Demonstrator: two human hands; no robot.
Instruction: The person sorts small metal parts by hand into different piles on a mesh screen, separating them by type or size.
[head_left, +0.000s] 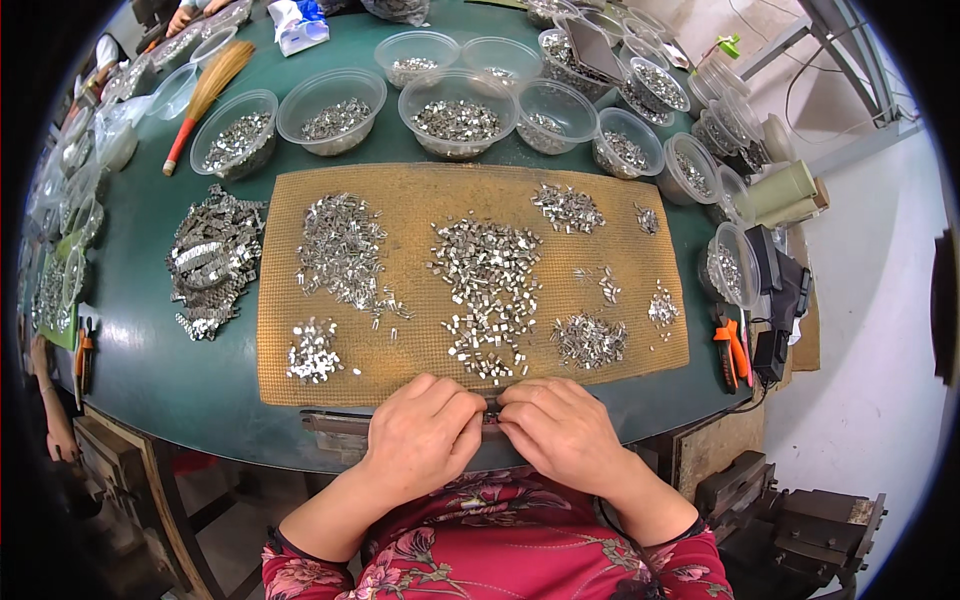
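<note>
My left hand (pixel 422 432) and my right hand (pixel 562 430) meet at the table's front edge, fingers curled and thumbs pressed in. Between the fingertips is something small and dark that I cannot make out. Both hands rest over a long, dark, bar-like piece (pixel 335 423) along the edge, its middle covered by them. Just beyond lies a tan ribbed mat (pixel 400 385) with sorted piles of small silvery metal pieces. The middle pile (pixel 485 290) is nearest my fingers. A looser pile (pixel 340 250) lies left of it, and a bright small heap (pixel 313 352) sits at the near left.
Clear plastic bowls of metal pieces, such as one bowl (pixel 458 118), line the back. Left of the mat lies a heap of linked metal strips (pixel 213 262). A red-handled brush (pixel 210 95) is at the far left; orange-handled pliers (pixel 733 350) at the right. Another person's arm (pixel 55 405) shows at left.
</note>
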